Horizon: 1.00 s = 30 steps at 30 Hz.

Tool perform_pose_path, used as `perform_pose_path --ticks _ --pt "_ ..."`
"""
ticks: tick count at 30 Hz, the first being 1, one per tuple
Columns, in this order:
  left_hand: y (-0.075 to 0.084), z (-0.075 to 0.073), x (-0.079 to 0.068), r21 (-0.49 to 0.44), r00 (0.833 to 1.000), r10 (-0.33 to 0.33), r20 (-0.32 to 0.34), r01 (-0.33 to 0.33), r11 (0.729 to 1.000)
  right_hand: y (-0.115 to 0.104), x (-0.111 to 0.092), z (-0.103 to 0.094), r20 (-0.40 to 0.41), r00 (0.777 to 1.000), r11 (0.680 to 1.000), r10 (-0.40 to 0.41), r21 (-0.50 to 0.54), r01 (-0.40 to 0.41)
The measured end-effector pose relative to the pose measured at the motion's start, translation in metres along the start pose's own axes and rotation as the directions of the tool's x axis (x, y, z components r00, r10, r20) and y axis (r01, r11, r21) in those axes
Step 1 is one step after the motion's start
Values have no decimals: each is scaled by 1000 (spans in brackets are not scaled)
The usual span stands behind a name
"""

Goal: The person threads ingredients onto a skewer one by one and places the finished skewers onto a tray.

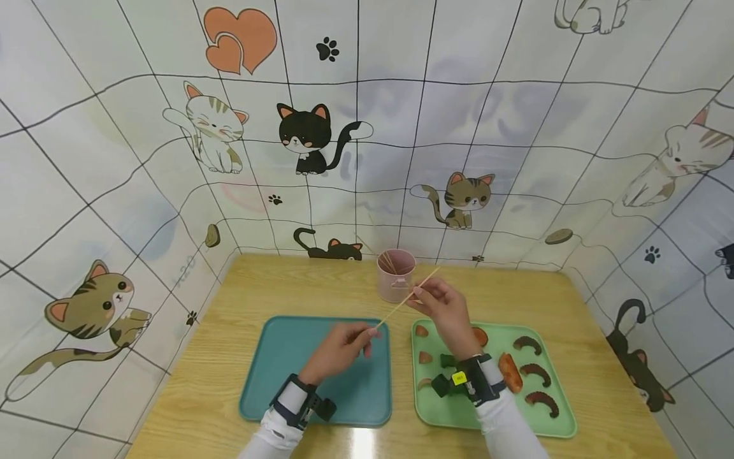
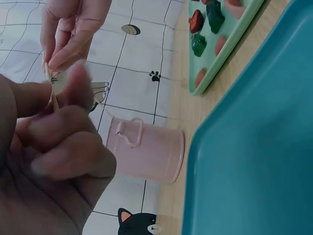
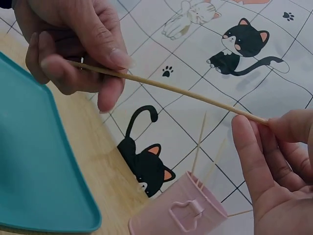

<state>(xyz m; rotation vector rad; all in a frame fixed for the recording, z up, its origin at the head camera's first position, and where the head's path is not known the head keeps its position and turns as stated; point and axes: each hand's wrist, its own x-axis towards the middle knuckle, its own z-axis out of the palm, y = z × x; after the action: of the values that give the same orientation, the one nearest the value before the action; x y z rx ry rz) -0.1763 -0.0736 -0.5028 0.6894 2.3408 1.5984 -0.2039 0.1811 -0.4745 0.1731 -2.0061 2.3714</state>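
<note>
A thin wooden skewer is held slantwise in the air between both hands. My left hand pinches its lower end between thumb and fingers, above the teal tray. The right hand pinches the skewer nearer its upper end, in front of the pink cup. In the right wrist view the skewer spans bare from one hand to the other. More skewers stand in the pink cup. In the left wrist view the left fingers are blurred and hide part of the skewer.
A light green tray on the right bears dark curved pieces, an orange-brown piece, green pieces and small pinkish pieces. Behind the wooden table hangs a cat-patterned cloth.
</note>
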Motion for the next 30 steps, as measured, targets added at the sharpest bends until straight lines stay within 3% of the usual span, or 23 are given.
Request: perform_pose_path --ticks 6,11,20,26,30 --pt "-4 6 -5 -14 999 20 -25 -20 1000 8 -5 3 -25 999 999 47 19 -47" --pt "-4 7 -11 -14 1000 -1 -29 1 1000 11 -11 6 -36 994 994 103 35 -102" --pt "-3 8 -14 -25 999 -31 -30 30 999 15 -12 11 -53 990 991 132 32 -130" --pt "-6 10 -17 -28 997 -33 -70 32 999 14 -13 11 -39 989 989 139 -51 -141" --pt "-7 10 -19 -18 993 -40 -112 39 999 11 -13 6 14 994 984 111 -143 -108"
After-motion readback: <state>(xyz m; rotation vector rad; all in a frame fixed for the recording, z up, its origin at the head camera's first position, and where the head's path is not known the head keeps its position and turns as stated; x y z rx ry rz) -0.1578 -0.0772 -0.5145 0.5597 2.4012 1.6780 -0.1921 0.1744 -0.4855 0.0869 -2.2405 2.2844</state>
